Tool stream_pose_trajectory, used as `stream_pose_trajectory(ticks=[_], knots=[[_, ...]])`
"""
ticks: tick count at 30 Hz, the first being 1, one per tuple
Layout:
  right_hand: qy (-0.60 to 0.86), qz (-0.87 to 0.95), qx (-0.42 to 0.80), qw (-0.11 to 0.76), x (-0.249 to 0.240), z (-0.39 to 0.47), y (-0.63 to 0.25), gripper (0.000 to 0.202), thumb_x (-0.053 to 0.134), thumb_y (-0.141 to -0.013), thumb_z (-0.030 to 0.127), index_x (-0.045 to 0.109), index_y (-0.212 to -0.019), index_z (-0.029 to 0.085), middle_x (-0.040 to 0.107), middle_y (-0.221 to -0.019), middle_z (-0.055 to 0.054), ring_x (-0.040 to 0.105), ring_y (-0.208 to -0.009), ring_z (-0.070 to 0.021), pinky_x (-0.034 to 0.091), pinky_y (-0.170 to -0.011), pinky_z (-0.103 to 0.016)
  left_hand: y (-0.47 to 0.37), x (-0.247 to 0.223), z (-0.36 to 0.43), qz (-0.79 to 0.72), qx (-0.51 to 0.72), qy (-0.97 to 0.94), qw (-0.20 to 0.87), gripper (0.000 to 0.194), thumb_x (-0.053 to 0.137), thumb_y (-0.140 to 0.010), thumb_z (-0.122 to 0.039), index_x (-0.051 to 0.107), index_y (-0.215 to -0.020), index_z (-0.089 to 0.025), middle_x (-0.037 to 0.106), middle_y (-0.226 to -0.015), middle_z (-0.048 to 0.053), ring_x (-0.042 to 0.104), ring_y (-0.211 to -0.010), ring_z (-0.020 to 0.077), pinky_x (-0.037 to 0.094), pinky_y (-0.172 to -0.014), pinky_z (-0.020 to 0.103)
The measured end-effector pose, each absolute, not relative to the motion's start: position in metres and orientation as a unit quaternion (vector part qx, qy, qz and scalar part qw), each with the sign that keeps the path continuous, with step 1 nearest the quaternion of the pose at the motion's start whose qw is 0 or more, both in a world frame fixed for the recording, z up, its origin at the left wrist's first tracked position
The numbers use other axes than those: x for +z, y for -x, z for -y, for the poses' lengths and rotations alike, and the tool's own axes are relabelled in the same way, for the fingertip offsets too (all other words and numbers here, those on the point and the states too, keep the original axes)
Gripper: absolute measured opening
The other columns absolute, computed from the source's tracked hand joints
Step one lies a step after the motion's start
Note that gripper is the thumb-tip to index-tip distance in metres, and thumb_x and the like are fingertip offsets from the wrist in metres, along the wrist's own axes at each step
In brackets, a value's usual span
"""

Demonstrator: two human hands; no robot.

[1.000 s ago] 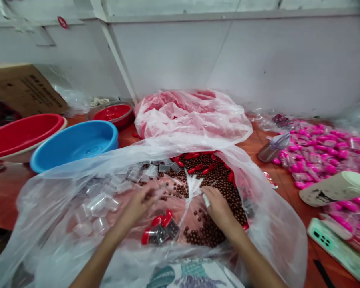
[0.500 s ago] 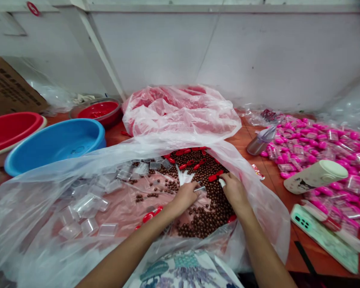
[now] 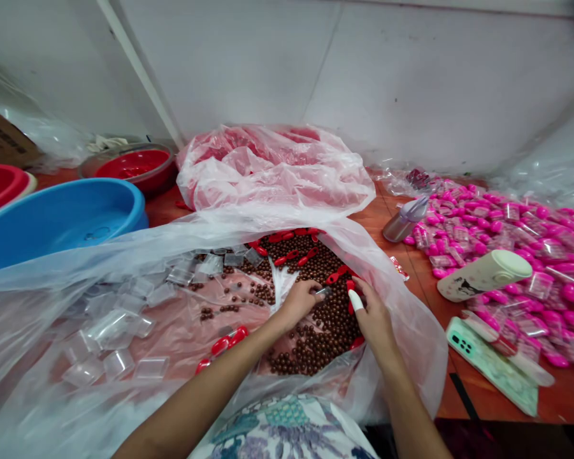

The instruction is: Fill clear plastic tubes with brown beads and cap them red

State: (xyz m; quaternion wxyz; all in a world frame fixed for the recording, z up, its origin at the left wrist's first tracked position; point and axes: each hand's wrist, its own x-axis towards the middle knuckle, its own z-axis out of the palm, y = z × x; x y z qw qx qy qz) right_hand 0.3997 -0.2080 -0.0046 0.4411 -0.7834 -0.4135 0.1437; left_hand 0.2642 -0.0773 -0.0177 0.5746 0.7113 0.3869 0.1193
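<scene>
Many small brown balls point(image 3: 306, 350) lie on a spread plastic sheet. My left hand point(image 3: 300, 302) is over them, its fingers closed on a small clear plastic case point(image 3: 323, 291). To its right, my right hand point(image 3: 370, 312), with a white cover on the thumb, pinches a red plastic piece point(image 3: 350, 297). Other red pieces point(image 3: 308, 256) rest on the balls at the back, and a few point(image 3: 228, 340) lie left of my left forearm. Clear plastic cases point(image 3: 117, 325) are heaped on the sheet's left side.
Blue basin point(image 3: 67, 213) and red bowl point(image 3: 134, 164) stand at the left. A bag of red pieces point(image 3: 272, 169) sits behind the sheet. On the right are a dark cup point(image 3: 401, 223), white bottle point(image 3: 482, 275), phone point(image 3: 494, 366) and a pink heap point(image 3: 554, 255).
The view has shifted, so surroundings sit further left. My right hand now has an upright red piece between its fingers. The clear case in my left hand is still held over the balls.
</scene>
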Motion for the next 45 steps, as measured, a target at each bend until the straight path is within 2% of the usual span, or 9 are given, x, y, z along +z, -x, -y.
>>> stream_pose_trajectory(ticks=[6,12,20,23,27,31,36,40,45], knots=[[0.732,0.303,0.246,0.559,0.001,0.229,-0.391,0.049,0.051,-0.084,0.037,0.044,-0.132,0.025,0.056,-0.126,-0.008,0.053,-0.114,-0.0222,0.039,-0.099,-0.045,-0.277,-0.035,0.080,-0.364,0.118,-0.641,0.666,0.028,0.064,-0.065,-0.024,0.067,-0.091,-0.015,0.063,-0.071,-0.001,0.053,-0.059,0.0118,0.044,-0.057,0.023],[0.719,0.242,0.249,0.603,0.004,0.240,-0.387,0.051,0.055,-0.081,0.038,0.048,-0.130,0.024,0.057,-0.125,-0.008,0.053,-0.114,-0.0234,0.038,-0.099,-0.045,-0.285,-0.038,0.084,-0.354,0.114,-0.567,0.735,0.030,0.069,-0.062,-0.025,0.067,-0.089,-0.014,0.061,-0.063,-0.002,0.053,-0.052,0.0100,0.046,-0.054,0.024],[0.687,0.200,0.293,0.634,0.004,0.241,-0.386,0.051,0.057,-0.080,0.038,0.048,-0.129,0.027,0.056,-0.127,-0.005,0.053,-0.114,-0.0229,0.045,-0.094,-0.040,-0.274,-0.022,0.086,-0.331,0.119,-0.512,0.783,0.039,0.075,-0.059,-0.028,0.068,-0.094,-0.012,0.067,-0.077,0.002,0.057,-0.060,0.0101,0.048,-0.060,0.024],[0.680,0.211,0.304,0.633,0.006,0.236,-0.386,0.048,0.058,-0.079,0.037,0.052,-0.126,0.027,0.059,-0.124,-0.004,0.053,-0.115,-0.0220,0.045,-0.094,-0.038,-0.261,-0.012,0.091,-0.321,0.111,-0.488,0.804,0.042,0.076,-0.061,-0.031,0.068,-0.098,-0.014,0.068,-0.082,0.004,0.059,-0.064,0.0105,0.049,-0.062,0.024],[0.671,0.220,0.342,0.620,0.011,0.227,-0.379,0.054,0.060,-0.078,0.039,0.049,-0.129,0.025,0.062,-0.120,-0.006,0.062,-0.097,-0.0225,0.050,-0.083,-0.038,-0.241,0.000,0.097,-0.305,0.120,-0.414,0.850,0.043,0.079,-0.059,-0.029,0.068,-0.098,-0.014,0.068,-0.090,0.007,0.062,-0.072,0.0133,0.051,-0.068,0.027],[0.641,0.245,0.347,0.640,0.017,0.216,-0.366,0.050,0.059,-0.080,0.040,0.051,-0.127,0.026,0.060,-0.122,-0.006,0.060,-0.103,-0.0234,0.046,-0.092,-0.043,-0.220,0.011,0.104,-0.312,0.139,-0.340,0.876,0.044,0.081,-0.057,-0.021,0.068,-0.099,-0.015,0.068,-0.095,0.007,0.063,-0.076,0.0142,0.052,-0.073,0.028],[0.594,0.291,0.362,0.657,0.026,0.207,-0.349,0.041,0.055,-0.085,0.037,0.050,-0.124,0.029,0.059,-0.121,-0.005,0.060,-0.103,-0.0224,0.042,-0.097,-0.045,-0.199,0.018,0.110,-0.328,0.180,-0.360,0.855,0.047,0.081,-0.056,-0.018,0.068,-0.100,-0.015,0.066,-0.101,0.007,0.063,-0.078,0.0148,0.051,-0.075,0.029],[0.603,0.409,0.325,0.603,0.029,0.204,-0.338,0.036,0.049,-0.089,0.034,0.049,-0.124,0.029,0.055,-0.124,-0.005,0.052,-0.115,-0.0218,0.035,-0.104,-0.043,-0.187,0.022,0.113,-0.304,0.172,-0.388,0.853,0.044,0.077,-0.061,-0.021,0.067,-0.104,-0.015,0.065,-0.106,0.008,0.062,-0.084,0.0171,0.049,-0.076,0.029],[0.623,0.503,0.267,0.535,0.026,0.201,-0.335,0.036,0.044,-0.091,0.031,0.047,-0.126,0.029,0.050,-0.126,-0.005,0.049,-0.115,-0.0208,0.035,-0.102,-0.042,-0.175,0.025,0.113,-0.307,0.165,-0.388,0.853,0.047,0.078,-0.060,-0.024,0.067,-0.104,-0.013,0.066,-0.103,0.011,0.062,-0.085,0.0195,0.049,-0.074,0.029]])
